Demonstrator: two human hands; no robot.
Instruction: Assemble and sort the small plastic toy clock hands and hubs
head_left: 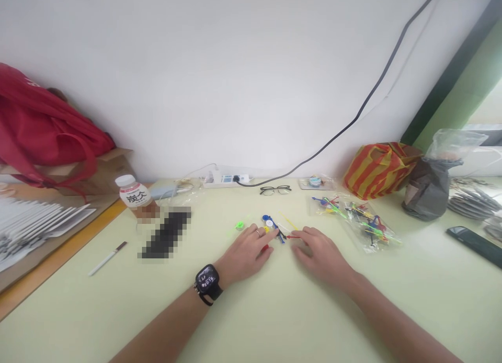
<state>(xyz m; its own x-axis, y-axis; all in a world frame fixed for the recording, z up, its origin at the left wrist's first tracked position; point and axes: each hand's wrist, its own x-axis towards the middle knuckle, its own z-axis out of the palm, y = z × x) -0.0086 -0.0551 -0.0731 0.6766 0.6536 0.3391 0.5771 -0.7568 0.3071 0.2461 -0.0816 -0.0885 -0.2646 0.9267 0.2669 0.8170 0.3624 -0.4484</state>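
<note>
Several small plastic pieces lie in a cluster on the table in front of my hands. My left hand (248,250) rests over them with its fingers stretched, the index fingertip touching a dark blue piece (281,237). Under its fingers a red piece (265,247) is partly hidden. Near its fingertips are a blue disc (266,218) and a white disc (269,224). My right hand (319,250) lies with thumb and fingers apart, an index fingertip at the end of a thin red arrow-shaped stick (292,237). A yellow stick (289,222) and a green disc (239,225) lie beyond.
Clear bags of coloured plastic pieces (374,229) lie right of my hands. Glasses (275,190) and a power strip (227,180) sit near the wall. A bottle (137,198) and pen (107,258) are left; a phone (476,242), grey bag (425,190) and striped bag (378,169) right.
</note>
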